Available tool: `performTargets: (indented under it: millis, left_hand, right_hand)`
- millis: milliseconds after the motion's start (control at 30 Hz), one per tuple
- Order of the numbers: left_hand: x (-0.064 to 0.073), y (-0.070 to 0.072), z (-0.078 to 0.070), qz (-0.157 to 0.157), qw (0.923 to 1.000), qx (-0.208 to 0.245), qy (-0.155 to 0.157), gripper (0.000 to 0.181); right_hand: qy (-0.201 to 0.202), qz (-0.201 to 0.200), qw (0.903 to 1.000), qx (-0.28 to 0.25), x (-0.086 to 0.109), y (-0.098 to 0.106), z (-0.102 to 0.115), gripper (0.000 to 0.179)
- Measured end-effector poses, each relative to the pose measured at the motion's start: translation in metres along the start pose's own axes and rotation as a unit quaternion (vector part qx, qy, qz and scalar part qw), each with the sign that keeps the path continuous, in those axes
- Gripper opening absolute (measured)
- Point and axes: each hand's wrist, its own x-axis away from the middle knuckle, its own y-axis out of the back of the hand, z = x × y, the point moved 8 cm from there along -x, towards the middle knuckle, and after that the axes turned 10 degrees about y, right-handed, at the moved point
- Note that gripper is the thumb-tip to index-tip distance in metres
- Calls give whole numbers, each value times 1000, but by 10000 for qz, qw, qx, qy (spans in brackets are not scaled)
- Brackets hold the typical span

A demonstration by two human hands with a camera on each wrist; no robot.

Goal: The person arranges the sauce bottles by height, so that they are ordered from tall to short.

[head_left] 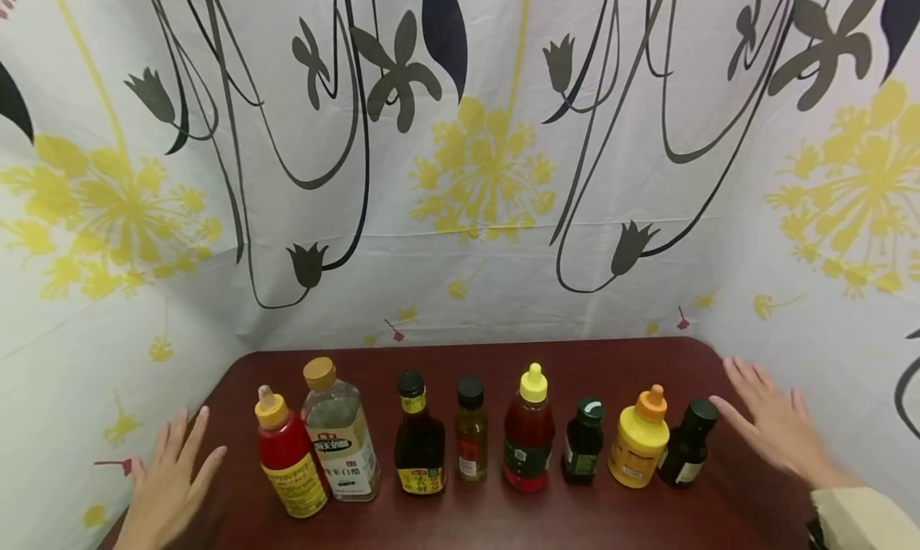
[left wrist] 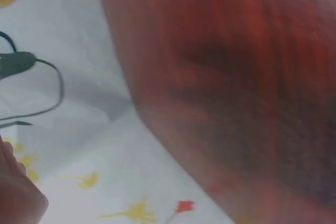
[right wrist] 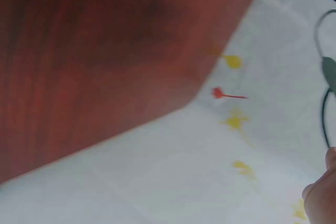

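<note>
A row of condiment bottles stands on the dark red table (head_left: 503, 526). My left hand (head_left: 167, 482), fingers spread, is at the left edge beside a red squeeze bottle (head_left: 291, 458) with a yellow cap. Past that come a clear vinegar bottle (head_left: 345, 446), a dark sauce bottle (head_left: 420, 450), a small black-capped bottle (head_left: 471, 438) and a red sauce bottle (head_left: 529, 438). A small green-capped bottle (head_left: 584, 446), a yellow mustard bottle (head_left: 638, 442) and a dark bottle (head_left: 686, 450) end the row. Near this last one my right hand (head_left: 779, 426) extends its fingers, holding nothing.
A white cloth (head_left: 489, 294) with yellow flowers and dark stems hangs behind the table and along both sides. Both wrist views show mainly the wood surface, its edge and the cloth, with part of each hand at a lower corner.
</note>
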Motion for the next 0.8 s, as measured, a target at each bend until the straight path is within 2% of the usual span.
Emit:
performTargets:
  millis: [167,333,533,700,800]
  left_hand:
    - [-4,20,-22,-224,9990,264,-278,64]
    - [-6,42,-42,-451,9951,597,-652,63]
    - [-10,64,-66,-668,9856,1064,-1134,62]
    - [-18,79,-84,-848,9771,1156,-1572,62]
    - [-22,84,-93,-893,9729,1244,-1733,62]
  right_hand:
    - [365,-526,9979,-108,-20,39,23,70]
    - [643,-832,9943,-198,-39,64,52,72]
    - [1227,-999,9871,-256,-63,88,93,76]
    - [1771,-1029,9785,-219,-90,103,131,78]
    - [1962,-936,9758,-239,-104,106,153,76]
